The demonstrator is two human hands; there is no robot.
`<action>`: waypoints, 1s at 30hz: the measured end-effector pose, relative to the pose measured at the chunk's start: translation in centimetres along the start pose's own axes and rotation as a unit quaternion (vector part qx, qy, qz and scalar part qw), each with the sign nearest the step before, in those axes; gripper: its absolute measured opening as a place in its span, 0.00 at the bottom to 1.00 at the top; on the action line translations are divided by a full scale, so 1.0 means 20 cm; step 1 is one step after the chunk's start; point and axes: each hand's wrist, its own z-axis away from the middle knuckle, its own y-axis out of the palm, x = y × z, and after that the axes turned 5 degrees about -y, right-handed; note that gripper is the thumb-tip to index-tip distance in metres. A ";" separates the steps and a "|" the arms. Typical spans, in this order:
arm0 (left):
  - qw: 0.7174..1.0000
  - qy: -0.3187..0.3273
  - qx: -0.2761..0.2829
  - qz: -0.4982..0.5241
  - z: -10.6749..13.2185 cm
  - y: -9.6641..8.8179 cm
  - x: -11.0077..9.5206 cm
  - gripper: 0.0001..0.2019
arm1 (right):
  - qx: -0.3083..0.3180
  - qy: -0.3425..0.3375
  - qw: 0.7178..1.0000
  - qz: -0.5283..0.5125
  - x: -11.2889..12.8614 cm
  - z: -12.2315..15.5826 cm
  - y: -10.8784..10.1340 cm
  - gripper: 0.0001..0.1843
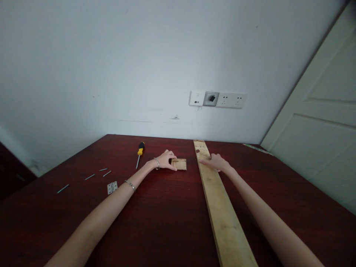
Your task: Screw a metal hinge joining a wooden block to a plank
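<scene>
My left hand (167, 161) is closed around the left end of a small wooden block (179, 164), thumb on the near side and fingers on the far side. The block lies on the dark red table, a little left of a long wooden plank (219, 204). That plank runs from the table's back edge toward me. My right hand (216, 163) grips the plank near its far end, thumb on top and the other fingers at its right edge, partly hidden.
On the left of the table (155, 222) lie a yellow-and-black screwdriver (140, 151), a metal hinge (112, 187) and several screws (90, 177). A thin strip (257, 148) rests at the back right. Wall sockets (230, 100) and a white door (319, 111) stand behind.
</scene>
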 end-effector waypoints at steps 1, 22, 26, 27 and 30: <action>1.000 0.000 0.001 -0.002 0.00 0.00 0.00 0.30 | 0.000 0.003 1.000 0.004 0.01 0.00 0.00 0.52; 0.999 0.038 0.012 -0.018 0.02 -0.02 -0.09 0.29 | -0.030 0.025 0.998 0.053 0.14 0.09 0.00 0.48; 0.998 0.050 0.014 -0.021 0.04 -0.03 -0.13 0.28 | -0.048 0.028 0.997 0.051 0.16 0.08 0.01 0.47; 0.998 0.053 0.015 -0.019 0.04 -0.03 -0.14 0.28 | -0.052 0.027 0.997 0.051 0.17 0.08 0.01 0.47; 0.998 0.058 0.015 -0.010 0.05 -0.02 -0.17 0.29 | -0.059 0.023 0.997 0.048 0.19 0.06 0.01 0.47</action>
